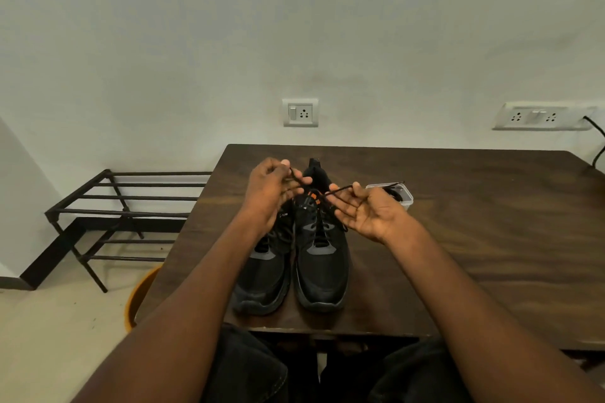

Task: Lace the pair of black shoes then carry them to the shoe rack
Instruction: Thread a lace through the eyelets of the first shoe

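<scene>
Head view: a pair of black shoes stands side by side at the centre of the frame, toes toward the lower edge, on the near part of a dark wooden table (458, 222). The left-of-frame shoe (265, 275) and the right-of-frame shoe (322, 268) sit just beside each other. The right-of-frame shoe shows an orange patch on its tongue, and a black lace (340, 190) rises from its upper eyelets in two ends.

The left hand (271, 193) is raised above the shoes, with its fingertips pinching one lace end. The right hand (366, 209) is held palm up just right of the shoes. Its thumb and forefinger pinch the other lace end, and the remaining fingers are spread and relaxed.

Behind the right hand, a small clear container (404, 198) rests on the table; its contents are dark and cannot be identified.

At the left of the frame, a black metal shoe rack (124, 206) stands on the floor against the wall, beside the table. An orange bucket (140, 294) shows partly under the table's left edge. Two wall sockets (300, 112) are mounted above the table.
</scene>
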Demonstrator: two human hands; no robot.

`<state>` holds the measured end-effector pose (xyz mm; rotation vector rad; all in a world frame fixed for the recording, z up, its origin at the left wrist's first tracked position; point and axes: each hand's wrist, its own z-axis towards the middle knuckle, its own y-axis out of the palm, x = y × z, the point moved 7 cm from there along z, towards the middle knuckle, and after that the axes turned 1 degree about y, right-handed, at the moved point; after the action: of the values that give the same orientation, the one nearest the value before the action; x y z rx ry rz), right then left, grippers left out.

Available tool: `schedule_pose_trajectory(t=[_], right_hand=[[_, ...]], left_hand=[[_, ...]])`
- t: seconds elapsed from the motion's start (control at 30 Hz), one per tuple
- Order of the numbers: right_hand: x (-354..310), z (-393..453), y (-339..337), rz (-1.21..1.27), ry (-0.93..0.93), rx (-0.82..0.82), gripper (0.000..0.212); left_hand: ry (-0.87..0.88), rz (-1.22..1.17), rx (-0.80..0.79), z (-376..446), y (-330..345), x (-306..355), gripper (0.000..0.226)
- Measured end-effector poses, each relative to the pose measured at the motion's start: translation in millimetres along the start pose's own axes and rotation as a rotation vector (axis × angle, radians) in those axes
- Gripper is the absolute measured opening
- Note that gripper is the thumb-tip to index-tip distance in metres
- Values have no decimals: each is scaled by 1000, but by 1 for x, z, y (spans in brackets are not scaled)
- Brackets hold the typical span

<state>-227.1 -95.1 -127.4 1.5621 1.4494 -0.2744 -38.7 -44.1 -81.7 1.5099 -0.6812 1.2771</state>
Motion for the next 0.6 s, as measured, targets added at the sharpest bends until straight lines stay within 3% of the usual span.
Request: schedule_pose_trajectory(t=[0.1,0.17,0.23,0.33,0.47,0.53,0.6], right_hand=[[4,1,-1,235,-13,89,40],[3,0,-1,397,-34,137,38],[1,0,-6,455,-66,190,42],[1,-1,-11,309,-68,226,43],[-7,-2,-13,-40,-104,188,35],[-13,-7,-9,-124,-168,160,30],[-17,-9,-5,-171,-212,134,25]], left_hand=[[22,-189,146,8,-14,1,20],[40,-195,247,10,-24,3,20],[61,27,337,5,-34,7,18],[259,603,413,-9,-39,29,17],[245,996,90,-6,-17,10,20],[185,1306,-115,-4,-2,-12,25],[211,1538,-215,-7,12,-21,20]])
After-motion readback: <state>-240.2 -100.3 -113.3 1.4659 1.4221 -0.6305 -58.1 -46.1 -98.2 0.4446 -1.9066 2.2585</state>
